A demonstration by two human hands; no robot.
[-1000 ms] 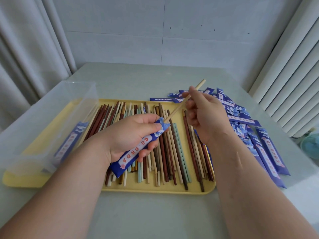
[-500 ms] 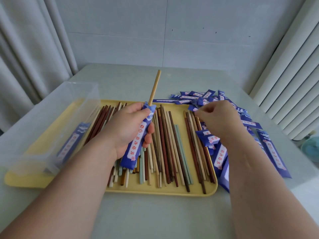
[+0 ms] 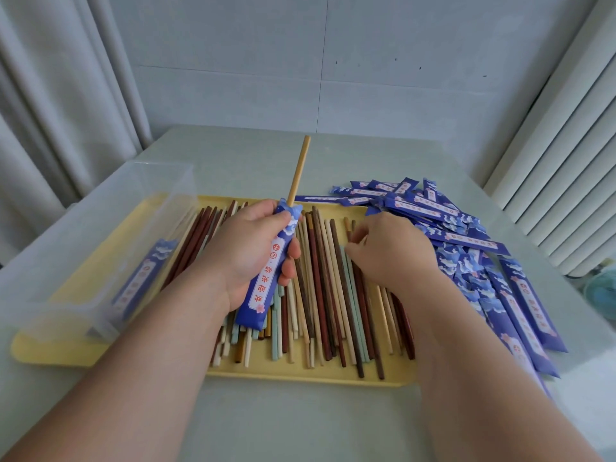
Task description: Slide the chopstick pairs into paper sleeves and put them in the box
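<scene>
Table: a pale grey-green tabletop carries everything.
Tray: a flat yellow rectangular tray lies across the table in front of the person.
Box: a clear plastic box stands on the tray's left end, with a filled blue sleeve lying inside it.
Sleeve pile: a loose heap of blue printed paper sleeves spreads over the table just right of the tray, some overlapping its far right corner.
Loose chopsticks: brown, cream, tan and pale-green sticks lie side by side on the tray, running near to far.
Left hand: the left hand is raised over the tray, fingers wrapped around one blue paper sleeve.
Right hand: the right hand rests on the loose sticks, back to the camera; whether it holds one cannot be told.
Held sleeve: long axis near to far, tilted, open mouth at the far end.
Tan chopstick: a light wooden stick juts from that mouth, pointing up and away.
</scene>
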